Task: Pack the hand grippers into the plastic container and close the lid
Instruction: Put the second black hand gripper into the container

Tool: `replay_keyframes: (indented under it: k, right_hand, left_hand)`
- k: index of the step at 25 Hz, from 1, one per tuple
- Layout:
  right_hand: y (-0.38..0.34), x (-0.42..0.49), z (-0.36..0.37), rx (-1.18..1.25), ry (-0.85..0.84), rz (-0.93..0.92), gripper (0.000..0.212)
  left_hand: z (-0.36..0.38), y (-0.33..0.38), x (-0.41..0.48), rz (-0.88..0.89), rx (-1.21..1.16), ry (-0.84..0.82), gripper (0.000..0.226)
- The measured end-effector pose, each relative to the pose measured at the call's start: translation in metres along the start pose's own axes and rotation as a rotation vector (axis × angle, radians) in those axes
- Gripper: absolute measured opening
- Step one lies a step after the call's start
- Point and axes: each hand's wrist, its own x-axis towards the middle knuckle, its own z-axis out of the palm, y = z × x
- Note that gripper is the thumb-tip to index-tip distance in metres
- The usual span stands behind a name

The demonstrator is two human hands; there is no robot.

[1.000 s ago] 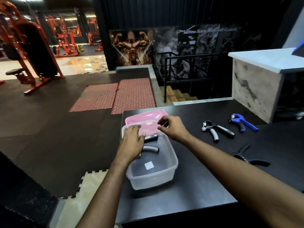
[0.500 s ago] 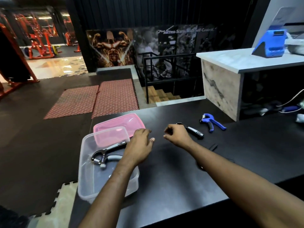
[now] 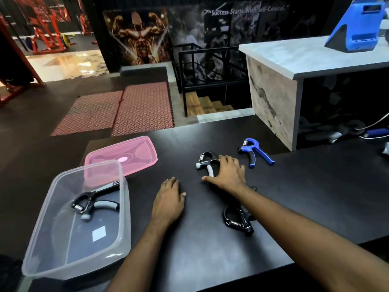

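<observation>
On the black worktop [image 3: 200,260], the right hand [image 3: 228,172] lies over a black-and-grey spring hand gripper [image 3: 205,162], fingers spread on its handles, not yet closed around it. The left hand [image 3: 168,201] rests flat, fingers loose, holding nothing. A clear rectangular plastic container [image 3: 124,209] holds one black gripper [image 3: 92,202]; its pink lid [image 3: 136,154] lies behind. A blue gripper [image 3: 254,151] and another black gripper [image 3: 237,221] wait nearby.

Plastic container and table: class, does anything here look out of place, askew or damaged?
One thing: the plastic container overhangs the table's near left edge. Otherwise nothing is spilled or broken. The pink lid lies off, behind it.
</observation>
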Motion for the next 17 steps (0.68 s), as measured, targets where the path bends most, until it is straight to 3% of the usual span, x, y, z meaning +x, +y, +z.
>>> replay_keyframes:
  k: [4, 10, 13, 17]
  right_hand:
    - [-0.005, -0.001, 0.007, -0.072, 0.102, 0.145, 0.108]
    - [-0.013, 0.008, 0.004, -0.051, 0.099, 0.187, 0.086]
    - [-0.016, 0.007, -0.002, 0.011, 0.125, 0.171, 0.085]
    - [-0.037, 0.007, -0.018, 0.063, 0.214, 0.072, 0.083]
  left_hand:
    - [0.005, 0.005, -0.001, -0.038, 0.052, 0.072, 0.054]
    - [-0.002, 0.006, 0.0, -0.039, 0.063, 0.008, 0.052]
    - [-0.02, 0.005, 0.006, -0.038, 0.028, -0.024, 0.042]
    - [-0.062, -0.001, 0.013, -0.019, -0.027, 0.113, 0.042]
